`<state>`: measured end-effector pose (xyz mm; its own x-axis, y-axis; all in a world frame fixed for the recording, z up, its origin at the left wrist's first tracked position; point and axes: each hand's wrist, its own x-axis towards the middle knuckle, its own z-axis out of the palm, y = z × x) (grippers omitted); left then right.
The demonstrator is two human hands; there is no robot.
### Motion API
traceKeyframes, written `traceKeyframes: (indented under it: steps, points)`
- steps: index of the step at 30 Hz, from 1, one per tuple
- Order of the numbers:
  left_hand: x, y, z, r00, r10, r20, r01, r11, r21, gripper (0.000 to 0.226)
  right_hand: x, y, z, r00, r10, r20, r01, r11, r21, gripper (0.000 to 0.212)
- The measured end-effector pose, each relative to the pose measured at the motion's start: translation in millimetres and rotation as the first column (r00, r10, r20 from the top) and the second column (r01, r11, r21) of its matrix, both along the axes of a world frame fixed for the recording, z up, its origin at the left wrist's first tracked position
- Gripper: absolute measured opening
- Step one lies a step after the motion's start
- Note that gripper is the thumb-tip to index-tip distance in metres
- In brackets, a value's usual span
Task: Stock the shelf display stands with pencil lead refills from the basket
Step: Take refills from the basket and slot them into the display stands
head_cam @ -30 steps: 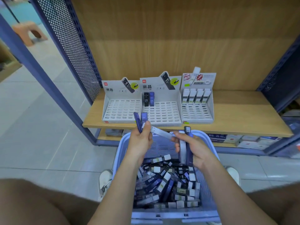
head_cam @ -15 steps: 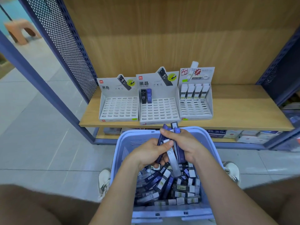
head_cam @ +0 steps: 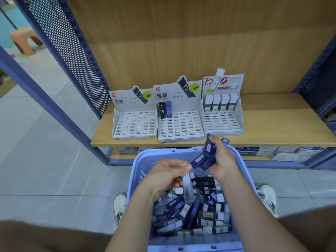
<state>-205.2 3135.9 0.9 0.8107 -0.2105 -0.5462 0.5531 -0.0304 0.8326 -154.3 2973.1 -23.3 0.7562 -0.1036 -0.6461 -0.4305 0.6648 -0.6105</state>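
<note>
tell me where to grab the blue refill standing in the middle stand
Probably its top end, coming from above and the front-right: the blue refill stands upright in a back-row slot of the middle stand, its foot sunk in, with the black refill close on its left.

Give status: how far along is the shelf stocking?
Early. Done: the middle stand holds one black refill and one blue refill; the right stand has four white refills at the back. In hand: the right hand grips several dark blue refills, the left hand pinches a clear refill above the basket. Left: the left stand shows only bare slots, and the basket is heaped with refills.
</note>
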Motion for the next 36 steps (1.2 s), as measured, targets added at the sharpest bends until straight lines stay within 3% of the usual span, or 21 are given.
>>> traceKeyframes:
  steps: [3, 5, 8, 11, 15, 24, 29, 31, 34, 36]
  points:
    - [7, 6, 3, 0.98, 0.185, 0.079, -0.185, 0.983, -0.012, 0.022, 0, 1, 3, 1.0, -0.015, 0.023, 0.01, 0.984, 0.177, 0.01]
    - [15, 5, 6, 0.94, 0.317, 0.128, -0.31, 0.948, -0.066, 0.019, 0, 5, 6, 0.996, 0.078, 0.043, -0.084, 0.984, 0.157, 0.01]
    - [35, 3, 14, 0.901, 0.372, 0.223, -0.359, 0.928, -0.097, 0.015, 1, 11, 9, 0.973, 0.222, 0.064, -0.227, 0.97, 0.083, 0.017]
    - [58, 4, 25, 0.885, 0.326, 0.331, -0.34, 0.94, -0.018, 0.017, 6, 12, 10, 0.961, 0.256, 0.1, -0.262, 0.964, 0.047, 0.017]
    - [85, 4, 39, 0.867, 0.266, 0.421, -0.324, 0.944, 0.07, 0.014, 11, 11, 13, 0.913, 0.343, 0.223, -0.357, 0.934, 0.027, 0.04]
    - [150, 23, 61, 0.892, -0.031, 0.452, -0.14, 0.93, 0.341, 0.018, 55, 22, 22, 0.904, 0.36, 0.231, -0.337, 0.932, -0.134, 0.011]
    - [187, 42, 68, 0.884, -0.113, 0.454, -0.139, 0.863, 0.485, 0.01, 90, 38, 24, 0.921, 0.337, 0.194, -0.302, 0.935, -0.189, 0.015]
    - [200, 46, 68, 0.857, -0.071, 0.51, -0.214, 0.851, 0.479, 0.012, 100, 38, 21, 0.952, 0.261, 0.159, -0.242, 0.961, -0.132, 0.017]
    - [220, 48, 61, 0.797, -0.078, 0.599, -0.294, 0.817, 0.497, 0.009, 105, 31, 8, 0.993, 0.106, 0.061, -0.114, 0.982, 0.151, 0.023]
    - [232, 45, 53, 0.758, -0.139, 0.637, -0.316, 0.776, 0.546, 0.011, 104, 28, -3, 0.998, 0.07, -0.007, -0.066, 0.964, 0.259, 0.03]
